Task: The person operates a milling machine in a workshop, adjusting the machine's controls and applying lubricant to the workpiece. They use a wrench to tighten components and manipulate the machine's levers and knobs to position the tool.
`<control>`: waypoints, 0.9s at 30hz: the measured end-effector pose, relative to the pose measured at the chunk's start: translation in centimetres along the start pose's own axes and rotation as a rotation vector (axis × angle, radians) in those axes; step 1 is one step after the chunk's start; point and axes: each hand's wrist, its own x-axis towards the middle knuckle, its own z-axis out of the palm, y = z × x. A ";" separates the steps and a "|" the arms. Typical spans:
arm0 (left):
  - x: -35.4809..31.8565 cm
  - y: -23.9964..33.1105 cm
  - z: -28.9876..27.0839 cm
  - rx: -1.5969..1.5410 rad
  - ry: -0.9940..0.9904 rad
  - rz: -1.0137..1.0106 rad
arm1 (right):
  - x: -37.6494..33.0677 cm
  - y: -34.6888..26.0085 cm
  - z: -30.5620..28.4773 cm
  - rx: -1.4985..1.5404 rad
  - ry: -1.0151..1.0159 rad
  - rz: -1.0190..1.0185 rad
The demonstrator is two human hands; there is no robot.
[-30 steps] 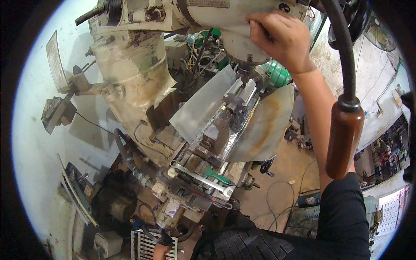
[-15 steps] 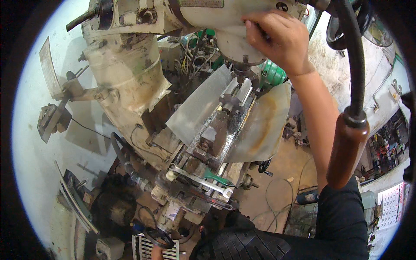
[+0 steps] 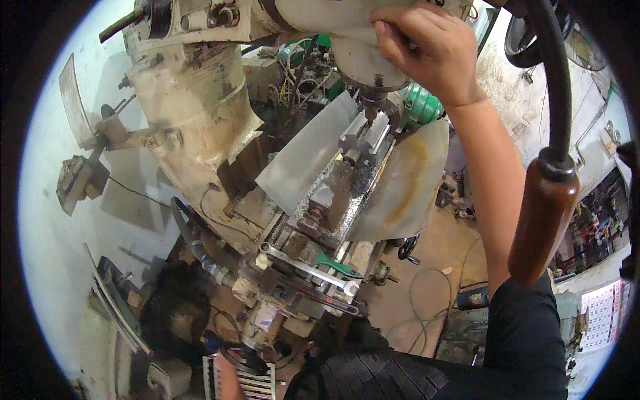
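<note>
My right hand [image 3: 427,52] is raised against the pale casing of the milling machine's head [image 3: 313,15], its fingers curled; whatever lies inside them is hidden. Below it the spindle and cutter [image 3: 373,107] come down to a workpiece clamped in the vise [image 3: 357,148] on the machine table. Low in the picture, my left hand [image 3: 225,365] is at the rim of a dark handwheel [image 3: 252,361], closed around it as far as its partly hidden fingers show.
Sheet-metal guards [image 3: 310,157] flank the table, and metal chips lie along it. A wrench [image 3: 307,267] and a green-handled brush [image 3: 333,265] rest at its near end. A brown handle [image 3: 543,220] hangs beside my right forearm. A cable [image 3: 427,313] coils on the floor.
My left hand has moved up and a little left around the handwheel. My right hand stays against the machine head. The whole view has shifted slightly.
</note>
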 end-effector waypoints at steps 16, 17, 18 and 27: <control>1.1 -3.4 -3.4 -0.114 -0.088 0.124 | 0.8 -0.4 -0.5 0.033 0.048 -0.067; -0.2 -3.6 -3.3 -0.111 -0.179 0.119 | 0.8 -0.4 -0.5 0.036 0.047 -0.053; -1.8 -4.2 -3.3 -0.104 -0.265 0.088 | 0.8 -0.5 -0.6 0.039 0.047 -0.045; -0.5 -2.0 1.7 0.056 -0.165 0.131 | 1.4 -1.2 -1.4 0.068 0.027 -0.017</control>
